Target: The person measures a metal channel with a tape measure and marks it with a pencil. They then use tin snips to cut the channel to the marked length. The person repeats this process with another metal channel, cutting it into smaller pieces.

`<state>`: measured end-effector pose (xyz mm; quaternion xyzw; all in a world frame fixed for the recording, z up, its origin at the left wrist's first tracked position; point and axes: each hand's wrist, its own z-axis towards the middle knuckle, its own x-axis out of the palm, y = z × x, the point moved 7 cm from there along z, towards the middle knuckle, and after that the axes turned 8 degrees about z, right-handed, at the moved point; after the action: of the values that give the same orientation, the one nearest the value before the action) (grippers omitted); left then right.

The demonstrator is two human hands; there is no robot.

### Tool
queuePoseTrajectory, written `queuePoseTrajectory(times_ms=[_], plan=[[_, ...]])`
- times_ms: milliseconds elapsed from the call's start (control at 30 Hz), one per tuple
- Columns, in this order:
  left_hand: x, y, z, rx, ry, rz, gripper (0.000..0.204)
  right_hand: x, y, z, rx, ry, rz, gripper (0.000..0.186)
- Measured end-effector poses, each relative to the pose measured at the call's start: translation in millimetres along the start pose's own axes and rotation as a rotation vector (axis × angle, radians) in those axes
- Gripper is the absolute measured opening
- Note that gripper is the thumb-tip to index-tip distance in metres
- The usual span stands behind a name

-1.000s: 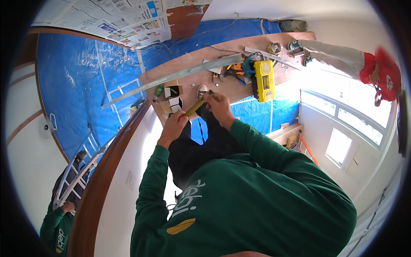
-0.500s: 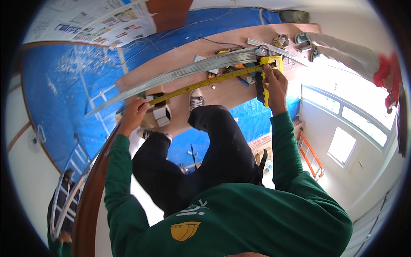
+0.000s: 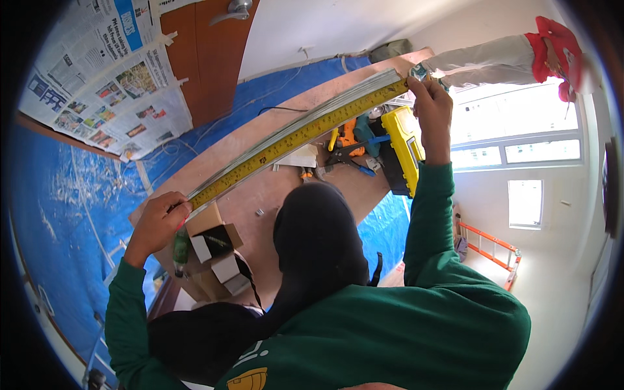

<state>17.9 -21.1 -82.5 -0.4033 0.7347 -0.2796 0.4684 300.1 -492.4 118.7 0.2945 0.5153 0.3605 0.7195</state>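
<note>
My left hand (image 3: 159, 221) is closed on the left end of a yellow tape measure blade (image 3: 292, 140). The blade is stretched taut, running up to the right. At its other end my right hand (image 3: 432, 114) pinches it between thumb and fingers; the tape's case cannot be made out. Right behind the blade, along its far edge, lies a bundle of long, thin grey metal channels (image 3: 351, 94). Both hands are near the bundle's ends, and whether they also grip the metal is hidden.
A brown work board (image 3: 273, 195) carries a yellow-and-black toolbox (image 3: 406, 140), pliers and other hand tools (image 3: 354, 149), and open cardboard boxes (image 3: 214, 240). Blue sheeting (image 3: 227, 107) covers the floor. A co-worker's legs (image 3: 481, 62) are at the far right. An orange ladder (image 3: 491, 250) stands right.
My hands have moved farther apart, the left one toward the left, the right one upward. The blade now lies along the channels' near edge instead of slanting away. My view has shifted closer.
</note>
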Motion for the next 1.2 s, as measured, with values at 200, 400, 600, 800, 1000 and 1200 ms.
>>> queuePoseTrajectory(times_ms=[200, 400, 600, 800, 1000, 1200], plan=[[6, 17, 22, -0.024, 0.109, -0.07, 0.034, 14, -12, 2, 0.106, 0.021, 0.193, 0.027], [21, 24, 28, -0.032, 0.206, -0.025, 0.034, 16, 2, 6, 0.082, 0.067, 0.167, 0.024], [19, 31, 23, -0.045, 0.191, -0.031, 0.031, 18, -13, -4, 0.123, 0.104, 0.117, 0.025], [30, 41, 35, 0.023, 0.1, 0.098, 0.037, -17, 44, -8, -0.07, -0.119, 0.067, 0.05], [35, 46, 32, -0.078, 0.126, 0.055, 0.043, 70, 145, -74, -0.358, 0.484, 0.575, 0.054], [30, 42, 31, -0.119, 0.046, 0.175, 0.064, 222, 132, -161, -0.001, 1.057, 0.586, 0.038]])
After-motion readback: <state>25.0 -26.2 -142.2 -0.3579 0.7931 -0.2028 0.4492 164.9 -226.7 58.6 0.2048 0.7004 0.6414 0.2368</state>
